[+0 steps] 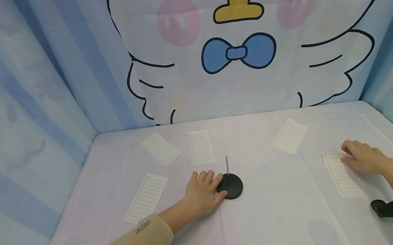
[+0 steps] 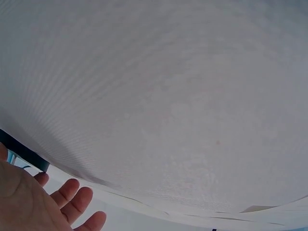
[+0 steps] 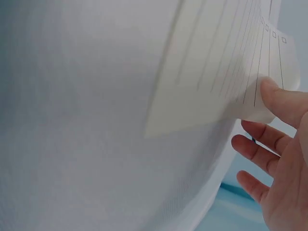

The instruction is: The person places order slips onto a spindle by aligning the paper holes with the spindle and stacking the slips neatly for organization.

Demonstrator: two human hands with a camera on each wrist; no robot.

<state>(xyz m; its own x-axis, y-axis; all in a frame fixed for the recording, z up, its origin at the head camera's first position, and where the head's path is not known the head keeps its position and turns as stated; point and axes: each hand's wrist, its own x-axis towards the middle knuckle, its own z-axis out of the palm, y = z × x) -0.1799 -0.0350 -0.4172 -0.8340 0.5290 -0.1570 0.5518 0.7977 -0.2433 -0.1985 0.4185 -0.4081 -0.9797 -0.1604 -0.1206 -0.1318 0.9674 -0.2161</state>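
Observation:
A bill spike with a round black base (image 1: 234, 189) and a thin upright metal rod stands mid-table. My left hand (image 1: 202, 194) rests against the base's left side, its thumb and index finger spread along the rim. In the left wrist view, the other fingers of the left hand (image 2: 60, 204) are spread apart and hold nothing. At the right, my right hand (image 1: 364, 157) pinches the upper right edge of a lined paper slip (image 1: 342, 178). The right wrist view shows the thumb on the slip's checkbox-lined face (image 3: 216, 62), the index finger behind it.
Two lined slips lie behind the spike, one tilted (image 1: 161, 149) and one straight (image 1: 201, 148). Another slip (image 1: 146, 197) lies left of my left forearm, and one (image 1: 290, 136) at the back right. Printed cloth walls (image 1: 104, 68) enclose the table (image 1: 278, 230).

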